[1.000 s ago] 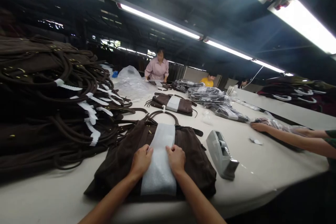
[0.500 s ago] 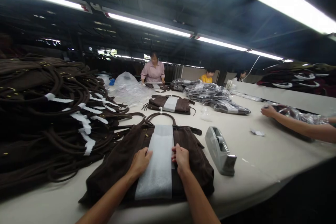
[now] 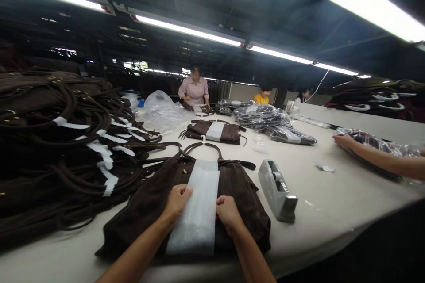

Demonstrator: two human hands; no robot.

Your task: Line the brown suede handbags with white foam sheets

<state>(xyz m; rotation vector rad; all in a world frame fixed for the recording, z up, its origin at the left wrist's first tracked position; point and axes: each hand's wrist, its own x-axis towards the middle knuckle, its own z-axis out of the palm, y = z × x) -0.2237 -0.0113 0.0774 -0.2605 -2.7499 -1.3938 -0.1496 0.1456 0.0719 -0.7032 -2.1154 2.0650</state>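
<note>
A dark brown handbag (image 3: pixel 139 219) lies flat on the table in front of me, its round handles pointing away. Down its middle runs a white, translucent wrapping strip (image 3: pixel 201 225) that looks like thin foam sheet. With curled fingers, my left hand (image 3: pixel 176 203) pinches the strip's left edge. My right hand (image 3: pixel 228 213) is closed at the opposite edge, lower down; its fingertips are partly hidden against the strip and bag. Just right of the bag stands a grey tape dispenser (image 3: pixel 278 191).
Brown bags with white-wrapped handles (image 3: pixel 66 141) are piled high at left. Beyond mine lies another wrapped bag (image 3: pixel 230 133), then plastic-bagged ones (image 3: pixel 262 117) and clear plastic (image 3: pixel 162 110). A co-worker's hand (image 3: pixel 343 140) holds a plastic-covered bag at right. Another person (image 3: pixel 194 90) works opposite.
My right hand has moved down the strip's right edge, its fingers now closed more tightly. My left hand stays at the left edge. The co-worker opposite has raised one hand.
</note>
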